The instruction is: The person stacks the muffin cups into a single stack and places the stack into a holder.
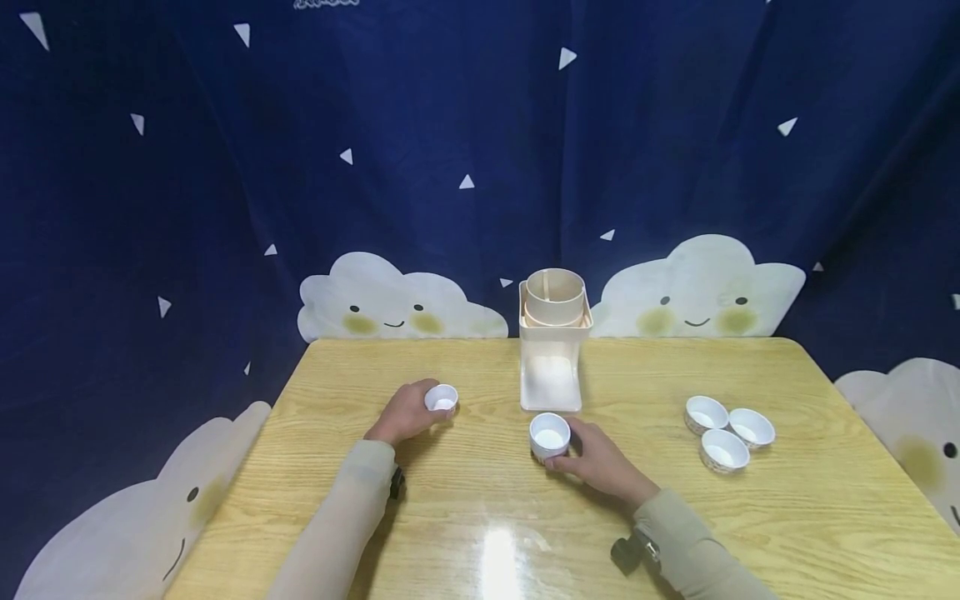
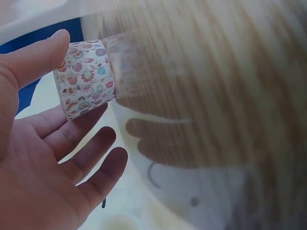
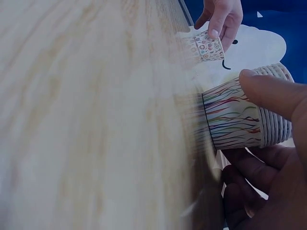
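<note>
My left hand [image 1: 407,412] pinches a small paper cup [image 1: 441,398] between thumb and forefinger, left of the table's middle. Red and blue flowers cover this cup [image 2: 86,79] in the left wrist view, where the other fingers spread away from it. Nearer the middle, my right hand [image 1: 602,463] grips a stack of paper cups [image 1: 550,436] with thumb and fingers. Wavy coloured lines run along the striped stack [image 3: 232,117], and several nested rims show in the right wrist view. Both the cup and the stack stand upright at the tabletop.
A cream plastic stand [image 1: 551,367] with a round cylinder [image 1: 555,297] on top is at the table's back edge, just beyond the stack. Three white-lined cups [image 1: 724,452] stand grouped at the right. A dark blue curtain [image 1: 450,108] hangs behind the wooden table [image 1: 450,517].
</note>
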Demonstrator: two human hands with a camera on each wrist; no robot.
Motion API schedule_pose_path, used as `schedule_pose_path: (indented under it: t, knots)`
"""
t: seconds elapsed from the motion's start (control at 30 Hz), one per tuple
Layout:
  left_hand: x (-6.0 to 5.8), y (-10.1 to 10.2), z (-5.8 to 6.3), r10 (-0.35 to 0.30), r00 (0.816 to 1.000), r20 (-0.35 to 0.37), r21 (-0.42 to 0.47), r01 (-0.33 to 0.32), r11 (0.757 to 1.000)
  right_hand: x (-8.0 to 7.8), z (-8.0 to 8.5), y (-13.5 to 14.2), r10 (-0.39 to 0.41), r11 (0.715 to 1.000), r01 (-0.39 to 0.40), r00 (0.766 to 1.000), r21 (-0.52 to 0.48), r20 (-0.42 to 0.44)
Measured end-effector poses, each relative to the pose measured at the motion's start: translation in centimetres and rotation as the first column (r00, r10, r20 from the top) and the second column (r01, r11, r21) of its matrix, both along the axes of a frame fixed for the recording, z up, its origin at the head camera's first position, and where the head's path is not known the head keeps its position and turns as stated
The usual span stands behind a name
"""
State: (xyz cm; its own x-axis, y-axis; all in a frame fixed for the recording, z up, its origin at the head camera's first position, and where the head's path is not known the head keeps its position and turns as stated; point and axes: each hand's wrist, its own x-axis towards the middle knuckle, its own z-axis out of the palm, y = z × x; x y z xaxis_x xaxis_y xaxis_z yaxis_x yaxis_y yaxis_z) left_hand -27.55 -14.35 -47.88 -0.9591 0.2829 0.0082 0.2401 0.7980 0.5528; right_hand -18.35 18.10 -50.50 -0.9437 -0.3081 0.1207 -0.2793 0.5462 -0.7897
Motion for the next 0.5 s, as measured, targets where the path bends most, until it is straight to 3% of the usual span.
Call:
schedule_pose_path:
  t: [0.5]
  knots:
    - [0.23, -0.16, -0.32, -0.003, 1.0, -0.003, 0.017, 0.003, 1.0, 0.12, -0.08, 0.0, -0.013, 1.0, 0.013, 1.0, 0.009, -0.002]
